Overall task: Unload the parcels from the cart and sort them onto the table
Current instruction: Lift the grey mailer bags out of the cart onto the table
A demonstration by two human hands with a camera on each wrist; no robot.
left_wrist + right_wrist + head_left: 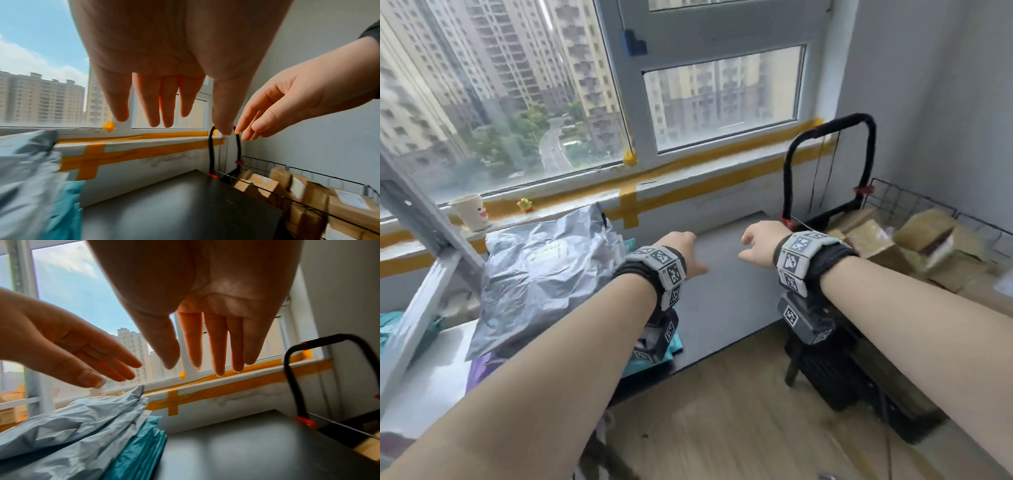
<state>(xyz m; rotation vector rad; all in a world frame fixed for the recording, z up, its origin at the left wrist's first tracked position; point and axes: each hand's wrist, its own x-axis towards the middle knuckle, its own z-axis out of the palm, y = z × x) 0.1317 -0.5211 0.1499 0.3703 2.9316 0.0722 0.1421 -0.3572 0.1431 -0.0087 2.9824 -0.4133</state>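
Both my hands hover empty above the dark grey table (722, 294). My left hand (685, 253) has straight, relaxed fingers (154, 104) and holds nothing. My right hand (756, 246) is likewise open, fingers (218, 344) spread, closer to the cart. A crumpled grey mailer bag (541, 270) lies on the table's left part over teal bags (139, 451). The cart (832, 164) with a black handle stands at the right. Its wire basket (304, 201) holds several brown cardboard parcels (928, 240).
A window sill with yellow tape (688, 185) runs behind the table, carrying a paper cup (470, 212) and a small yellow toy (525, 204). A grey metal shelf frame (421, 240) stands at the left. Wooden floor (722, 411) lies below. A wall closes the right side.
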